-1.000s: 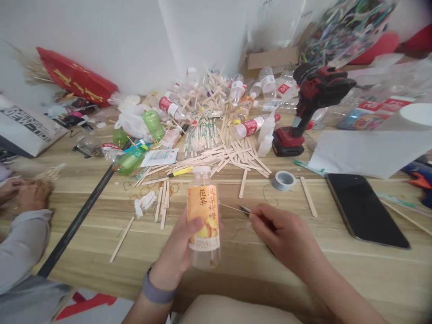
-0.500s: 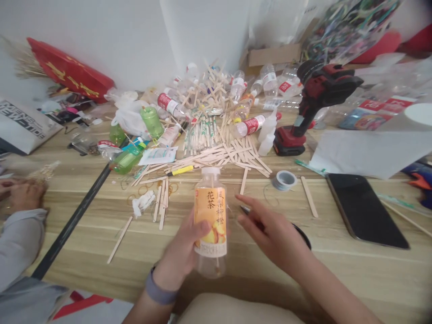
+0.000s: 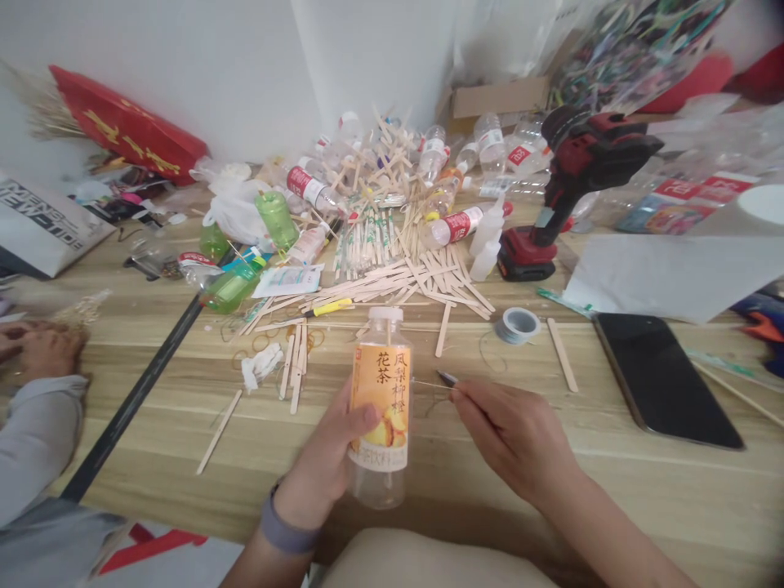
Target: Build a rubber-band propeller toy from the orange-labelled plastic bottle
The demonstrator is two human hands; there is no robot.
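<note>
My left hand [image 3: 331, 437] is wrapped around a clear plastic drink bottle [image 3: 380, 408] with an orange label and a white cap, held upright above the table. A thin stick shows inside the bottle, at its neck and base. To the right, my right hand [image 3: 511, 429] has its thumb and fingertips pinched on a thin pale thread [image 3: 432, 384], which runs to the bottle's right side. The dark pointed tip of a tool [image 3: 447, 377] pokes out beside those fingertips; the rest of it is hidden under the hand.
Wooden sticks [image 3: 392, 282] and plastic bottles lie heaped behind the bottle. A cordless drill [image 3: 563, 192], a tape roll [image 3: 518, 325] and a phone [image 3: 665, 380] are on the right. Another person's hands [image 3: 46, 351] work at the far left.
My right hand's fingers have gone from stretched out to pinched on the thread, with the hand slightly further right. The bottle stays in my left hand, almost unmoved.
</note>
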